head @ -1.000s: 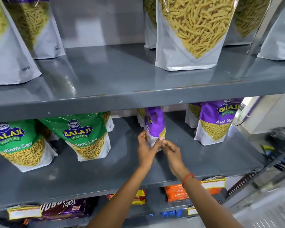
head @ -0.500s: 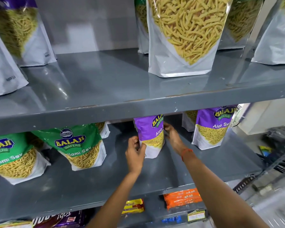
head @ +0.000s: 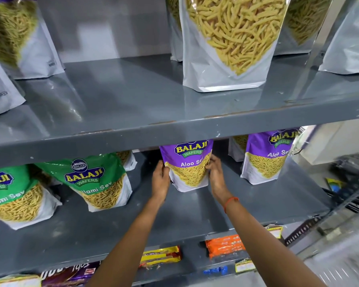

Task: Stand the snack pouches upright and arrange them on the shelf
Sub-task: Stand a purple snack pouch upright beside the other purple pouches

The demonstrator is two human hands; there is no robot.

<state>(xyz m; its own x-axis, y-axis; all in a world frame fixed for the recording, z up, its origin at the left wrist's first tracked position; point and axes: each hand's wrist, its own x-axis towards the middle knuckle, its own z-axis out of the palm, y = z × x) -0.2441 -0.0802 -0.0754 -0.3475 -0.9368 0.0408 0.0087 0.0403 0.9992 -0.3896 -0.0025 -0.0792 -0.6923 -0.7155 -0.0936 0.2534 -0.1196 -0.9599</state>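
Note:
A purple Aloo Sev pouch stands upright, label facing me, on the grey middle shelf. My left hand grips its left edge and my right hand grips its right edge. Its top is hidden behind the lip of the shelf above. A second purple pouch stands to the right. Two green Balaji pouches stand leaning at the left.
The upper shelf carries large white pouches of yellow sticks. More pouches stand behind the front row. Below, orange and yellow packets lie on the bottom shelf. A metal rack post rises at the right.
The purple pouch has turned from edge-on to facing front and now stands square. My hands shifted from its bottom corner to its two sides. The camera has tilted down slightly.

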